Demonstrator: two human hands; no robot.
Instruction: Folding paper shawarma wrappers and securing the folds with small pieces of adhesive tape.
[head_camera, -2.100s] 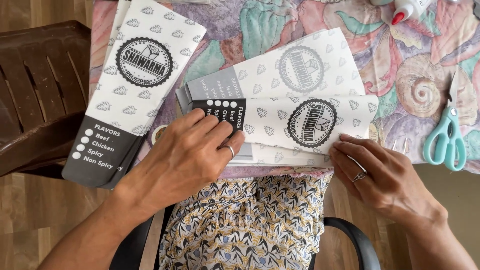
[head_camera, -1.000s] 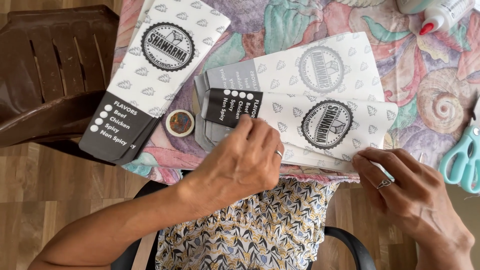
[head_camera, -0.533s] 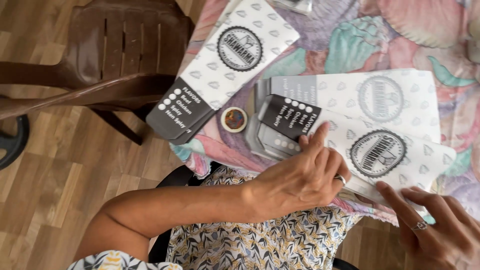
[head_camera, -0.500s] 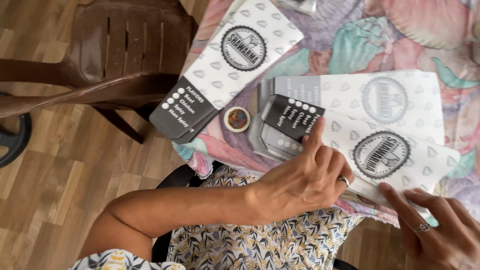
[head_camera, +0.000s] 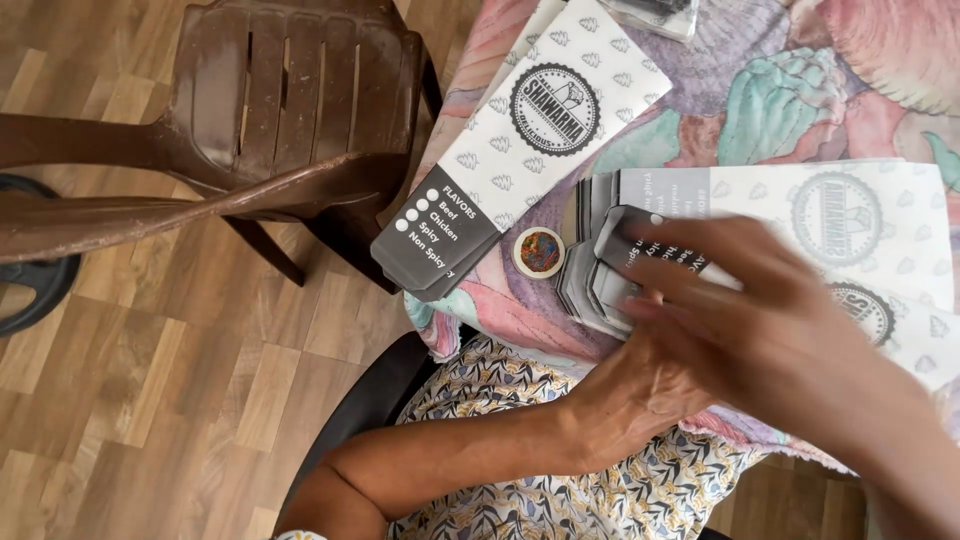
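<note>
A stack of white paper sleeves (head_camera: 800, 210) with round black emblems and dark grey ends lies on the patterned tablecloth (head_camera: 780, 80). My right hand (head_camera: 790, 340), blurred by motion, reaches leftward over the stack's grey ends (head_camera: 600, 270) with its fingers stretched out and nothing visible in them. My left hand (head_camera: 625, 385) lies at the near table edge under the right one; only its wrist and heel show, its fingers are hidden. A single sleeve (head_camera: 520, 140) lies apart at the upper left, its grey end hanging over the table edge. A small round cap (head_camera: 539, 252) sits between it and the stack.
A brown plastic chair (head_camera: 250, 110) stands close to the table's left side on the wood-look floor (head_camera: 150, 400). A dark round object (head_camera: 25, 290) shows at the far left edge. A clear packet (head_camera: 660, 12) lies at the table's top edge.
The view has swung further left and closer. My right hand has swept from the lower right up across the stack, covering my left hand, which stays near the stack's front.
</note>
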